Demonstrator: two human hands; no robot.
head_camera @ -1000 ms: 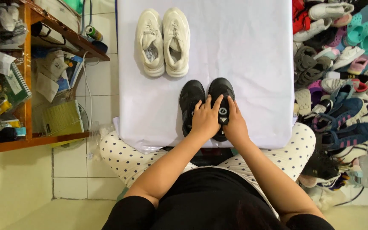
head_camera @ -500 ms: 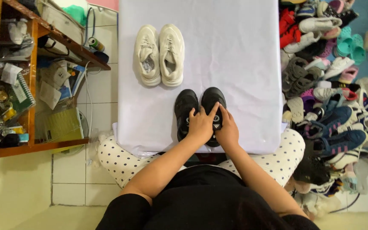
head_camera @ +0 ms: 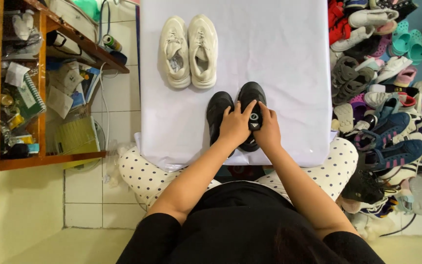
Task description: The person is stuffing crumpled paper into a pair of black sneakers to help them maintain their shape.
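Two hands on one pair of black low-top sneakers (head_camera: 236, 115), set side by side at the near edge of the white cloth-covered table (head_camera: 289, 63). Head view: left hand (head_camera: 234, 127) lies flat, fingers spread, over both shoes; right hand (head_camera: 268, 131) cups the right shoe's tongue, fingers curled. Neither lifts. Shoes look light, soft-uppered, firm-soled; best gripped at collar or heel. Cream chunky sneakers (head_camera: 189, 51) stand well apart, farther up.

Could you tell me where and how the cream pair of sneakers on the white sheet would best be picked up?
Probably by the heel collars, from the near side. The cream sneakers lie side by side, touching, soles down, with toes pointing away and their openings facing up, so fingers can hook into both. Both hands, left hand and right hand, rest on the black sneakers.
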